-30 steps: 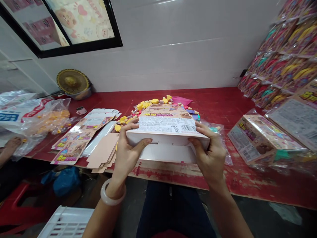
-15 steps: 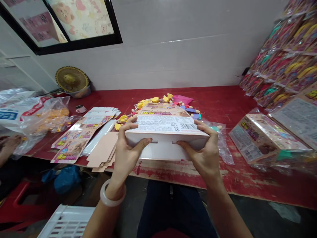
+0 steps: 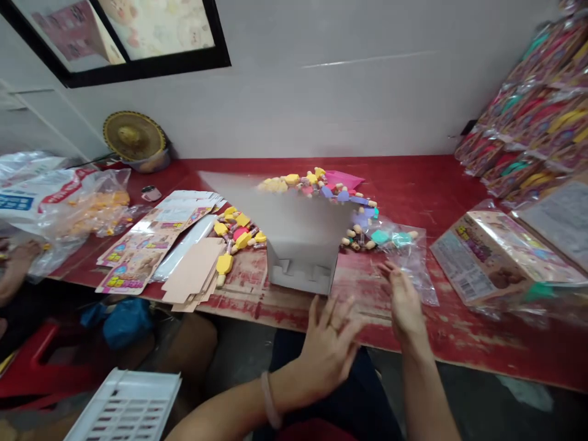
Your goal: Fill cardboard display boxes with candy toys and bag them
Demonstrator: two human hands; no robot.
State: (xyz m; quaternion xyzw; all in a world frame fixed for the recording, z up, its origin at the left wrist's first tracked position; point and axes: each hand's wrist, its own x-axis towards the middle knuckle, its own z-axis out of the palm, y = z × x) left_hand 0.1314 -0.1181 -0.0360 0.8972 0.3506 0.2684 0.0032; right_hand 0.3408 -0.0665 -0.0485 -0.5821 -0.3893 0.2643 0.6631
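A cardboard box stands at the table's front, its plain greyish inner side and cut tabs facing me; its upper flaps are smeared by motion. Just in front of its lower edge is my left hand, fingers spread, with nothing in it. My right hand is open too, fingers stretched out, beside a clear plastic bag; whether it touches the bag I cannot tell. Behind and around the box lie small yellow toy pieces and purple and teal ones.
Printed flat cartons and beige cards lie to the left. A filled printed box sits at the right, below stacked packs. Another person's hand is at the far left. A white crate stands below.
Both hands have let go of the box, which now stands on the table with its inner side showing. My left hand has moved right and down; my right hand has shifted slightly right.
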